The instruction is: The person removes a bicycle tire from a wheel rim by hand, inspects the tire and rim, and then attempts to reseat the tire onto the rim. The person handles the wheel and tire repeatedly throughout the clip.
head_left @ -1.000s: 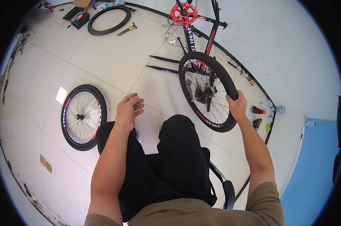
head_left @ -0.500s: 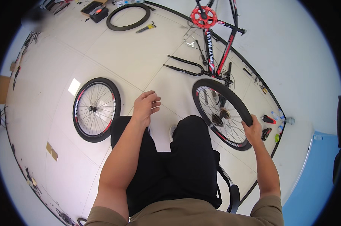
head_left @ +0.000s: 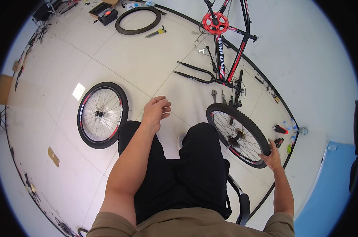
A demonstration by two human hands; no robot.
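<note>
Pale floor tiles (head_left: 84,59) spread around me. With my right hand (head_left: 271,157) I'm clamped on the tyre of the cogged wheel (head_left: 236,138), which tilts beside my right knee (head_left: 202,133), nearer me than the bike frame (head_left: 220,59). My left hand (head_left: 156,113) hovers, fingers loosely curled, thing-free.

Left hand (head_left: 156,111): could slip forward over tiles (head_left: 153,75) between left wheel (head_left: 99,113) and fork (head_left: 215,79).
Fork: prongs jut leftward, in the way of reaching the frame (head_left: 221,57).
Right wheel (head_left: 236,138): stands between right hand (head_left: 272,155) and right knee (head_left: 204,132).
Bottles (head_left: 293,124): near that hand, toward the wall (head_left: 305,59).
</note>
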